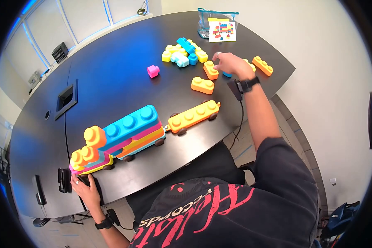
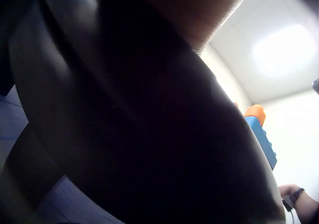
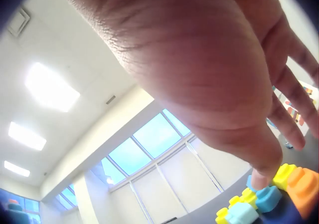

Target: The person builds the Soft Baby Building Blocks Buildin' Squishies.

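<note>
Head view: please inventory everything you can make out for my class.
Table: 1, black, centre
Block train: 1, multicoloured, near left
Wagon: 1, orange, train's right end
Orange blocks: 3, orange, right
Pink block: 1, pink, mid-table
Block heap: several, yellow/blue, far side
Yellow block: 1, yellow, right, partly hidden
Blue block: 1, blue, right, partly hidden
Pouch: 1, clear/teal, far end
Picture card: 1, white, at pouch
Case: 1, black, near left
Slim object: 1, black, far left
Table inset: 1, grey, left
Wall panels: several, white, upper left
Chair: 1, black, by table
Shirt: 1, black, foreground
Wristbands: 2, black, wrists
Left hand: 1, train's left end
Right hand: 1, over blocks
</note>
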Available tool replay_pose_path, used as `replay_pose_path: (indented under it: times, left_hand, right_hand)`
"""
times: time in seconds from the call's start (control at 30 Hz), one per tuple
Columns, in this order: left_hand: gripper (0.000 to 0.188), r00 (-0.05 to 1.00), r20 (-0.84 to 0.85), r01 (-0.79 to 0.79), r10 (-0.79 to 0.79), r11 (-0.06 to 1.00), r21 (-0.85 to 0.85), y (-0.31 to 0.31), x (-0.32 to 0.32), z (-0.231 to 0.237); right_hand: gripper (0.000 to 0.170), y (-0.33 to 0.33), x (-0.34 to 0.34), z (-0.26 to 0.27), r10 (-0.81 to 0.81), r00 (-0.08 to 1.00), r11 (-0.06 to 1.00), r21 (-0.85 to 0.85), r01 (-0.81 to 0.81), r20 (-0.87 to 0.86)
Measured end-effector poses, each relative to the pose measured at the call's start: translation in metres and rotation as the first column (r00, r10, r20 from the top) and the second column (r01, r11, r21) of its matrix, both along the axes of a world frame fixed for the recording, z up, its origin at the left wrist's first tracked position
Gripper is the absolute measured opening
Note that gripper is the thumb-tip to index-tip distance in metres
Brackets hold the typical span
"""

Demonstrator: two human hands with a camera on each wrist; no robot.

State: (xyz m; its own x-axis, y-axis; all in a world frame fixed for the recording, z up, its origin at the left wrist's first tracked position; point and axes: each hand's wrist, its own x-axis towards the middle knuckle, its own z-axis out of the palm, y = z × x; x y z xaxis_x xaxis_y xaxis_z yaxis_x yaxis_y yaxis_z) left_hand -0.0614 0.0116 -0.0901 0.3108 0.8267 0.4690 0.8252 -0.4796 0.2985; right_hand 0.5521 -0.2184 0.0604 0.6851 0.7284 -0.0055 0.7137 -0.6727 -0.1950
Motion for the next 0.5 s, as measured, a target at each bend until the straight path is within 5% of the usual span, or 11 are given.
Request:
replay_pose_path:
  times: [0.03, 0.2, 0.3, 0.5]
  left_hand:
    - [0.061, 1.0, 0.005, 0.001, -0.001, 1.0, 0.003, 0.0, 0.0, 0.0]
    - [0.064, 1.0, -0.004, -0.014, 0.015, 1.0, 0.026, 0.001, -0.004, -0.008]
    - [0.065, 1.0, -0.007, -0.008, 0.008, 1.0, 0.008, 0.002, -0.004, -0.006]
    - [0.065, 1.0, -0.014, -0.002, 0.002, 1.0, -0.003, 0.002, -0.004, -0.005]
  right_hand:
    - [0.045, 0.013, 0.011, 0.0, -0.019, 0.999, 0.995, -0.098, 0.022, 0.032]
    - [0.046, 0.075, 0.068, -0.022, -0.045, 0.988, 0.999, 0.011, 0.043, 0.145]
    - [0.068, 0.102, 0.084, -0.04, -0.161, 0.987, 0.984, -0.077, 0.16, -0.003]
    - [0.06, 0.11, 0.092, -0.057, -0.225, 0.974, 0.974, -0.03, 0.226, 0.028]
